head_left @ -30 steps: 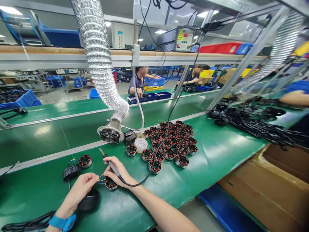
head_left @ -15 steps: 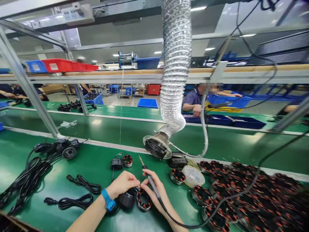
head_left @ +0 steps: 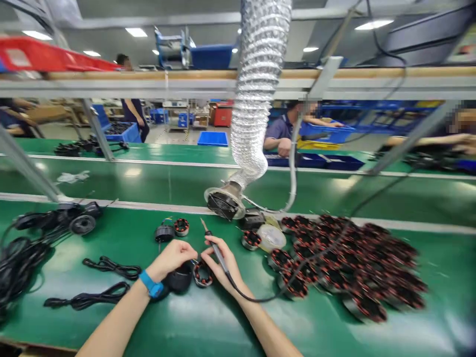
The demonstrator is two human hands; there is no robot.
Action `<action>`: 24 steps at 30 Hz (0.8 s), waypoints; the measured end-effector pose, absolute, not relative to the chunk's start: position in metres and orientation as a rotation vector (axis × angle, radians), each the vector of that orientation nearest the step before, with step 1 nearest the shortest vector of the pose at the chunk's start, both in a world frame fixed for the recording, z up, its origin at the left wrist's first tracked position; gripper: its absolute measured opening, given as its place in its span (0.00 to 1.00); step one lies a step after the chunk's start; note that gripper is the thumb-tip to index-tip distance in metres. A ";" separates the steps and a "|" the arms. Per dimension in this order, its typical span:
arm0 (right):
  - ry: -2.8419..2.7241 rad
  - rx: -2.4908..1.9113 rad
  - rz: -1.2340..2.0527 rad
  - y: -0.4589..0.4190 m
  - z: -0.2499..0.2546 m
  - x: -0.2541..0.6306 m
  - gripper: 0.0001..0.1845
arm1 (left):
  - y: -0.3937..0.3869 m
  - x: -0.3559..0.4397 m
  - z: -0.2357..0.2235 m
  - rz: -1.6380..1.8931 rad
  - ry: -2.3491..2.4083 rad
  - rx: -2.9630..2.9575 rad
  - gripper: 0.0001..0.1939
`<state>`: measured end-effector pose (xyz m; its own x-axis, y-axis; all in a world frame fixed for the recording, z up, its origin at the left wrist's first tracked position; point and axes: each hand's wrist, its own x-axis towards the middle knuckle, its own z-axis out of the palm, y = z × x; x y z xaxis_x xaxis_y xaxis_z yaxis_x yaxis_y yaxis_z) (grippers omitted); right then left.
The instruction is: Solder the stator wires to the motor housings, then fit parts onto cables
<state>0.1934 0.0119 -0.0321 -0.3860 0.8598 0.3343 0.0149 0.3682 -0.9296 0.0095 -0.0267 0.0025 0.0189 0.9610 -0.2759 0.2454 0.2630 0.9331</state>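
Note:
My left hand [head_left: 174, 258], with a blue band at the wrist, pinches what looks like a thin wire end, small and partly hidden by the fingers. Below the fingertips a copper-wound stator [head_left: 203, 275] lies beside a black motor housing [head_left: 180, 278], which the left hand partly covers. A soldering iron [head_left: 219, 255] rests in my right hand [head_left: 223, 260], its tip pointing up and away from the work. The right thumb and fingertips come close to the left fingertips. Behind the hands sit another black housing [head_left: 164, 233] and a second stator [head_left: 181, 227].
Many stators [head_left: 334, 258] crowd the right side, near a round translucent container [head_left: 271, 238]. A fume duct [head_left: 256, 109] with a fan head [head_left: 225, 202] hangs ahead. Coiled black cables [head_left: 100, 295] lie left. The iron's cord [head_left: 260, 299] crosses rightward. Co-workers sit across the line.
The camera view has tilted down and shifted right, so the scene sits higher and more to the left. Both hands keep nearly the same pose, the iron still in the right hand.

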 end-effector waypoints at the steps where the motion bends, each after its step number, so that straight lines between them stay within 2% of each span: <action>1: -1.706 -0.774 1.118 0.011 -0.031 0.194 0.21 | -0.026 0.006 0.004 0.787 1.443 1.170 0.21; 6: -1.772 -0.680 1.142 0.005 -0.027 0.199 0.28 | -0.019 -0.010 0.004 0.696 1.294 1.152 0.23; 13: -1.812 -0.612 1.171 0.000 -0.032 0.198 0.29 | -0.021 -0.006 0.006 0.628 1.250 1.103 0.25; 19: -1.864 -0.580 1.062 -0.003 -0.037 0.193 0.25 | -0.019 0.003 0.000 0.588 1.286 1.131 0.29; 24: -1.850 -0.628 1.028 -0.002 -0.034 0.195 0.26 | -0.020 -0.001 0.002 0.584 1.278 1.077 0.28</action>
